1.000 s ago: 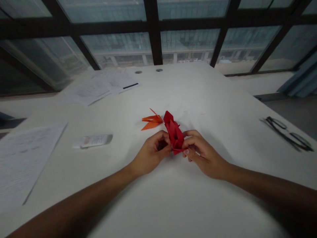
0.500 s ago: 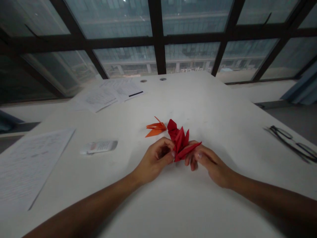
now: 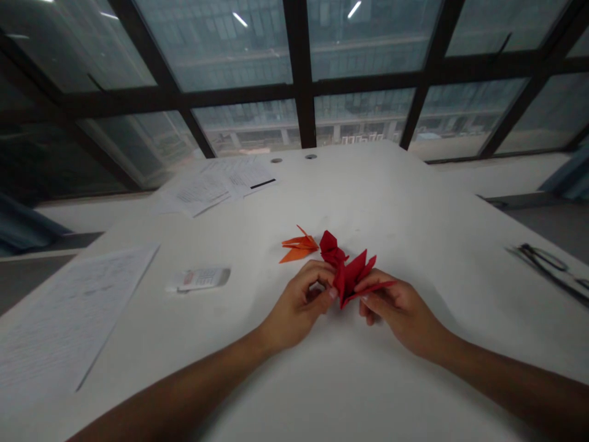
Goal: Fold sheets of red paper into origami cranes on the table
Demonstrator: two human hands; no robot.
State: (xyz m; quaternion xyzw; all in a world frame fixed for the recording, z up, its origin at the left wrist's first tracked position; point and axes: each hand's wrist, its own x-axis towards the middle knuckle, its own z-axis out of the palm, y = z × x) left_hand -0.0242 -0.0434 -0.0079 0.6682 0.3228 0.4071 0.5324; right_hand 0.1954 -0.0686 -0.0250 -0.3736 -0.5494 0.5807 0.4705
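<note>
A red folded paper figure (image 3: 348, 272) is held just above the white table (image 3: 350, 374) between both hands. My left hand (image 3: 299, 305) pinches its left side with thumb and fingers closed. My right hand (image 3: 399, 310) grips a thin red flap that sticks out to the right. Just behind the red figure, an orange folded paper figure (image 3: 297, 246) lies on the table, touched by neither hand.
A small white device (image 3: 200, 279) lies left of my hands. Printed sheets lie at the near left (image 3: 69, 313) and at the far left (image 3: 216, 184). Black glasses (image 3: 550, 270) rest near the table's right edge. Large dark-framed windows stand behind the table.
The red figure's flaps have spread apart, one now drawn out to the right by my right hand. The camera has tilted up, so everything sits lower in view.
</note>
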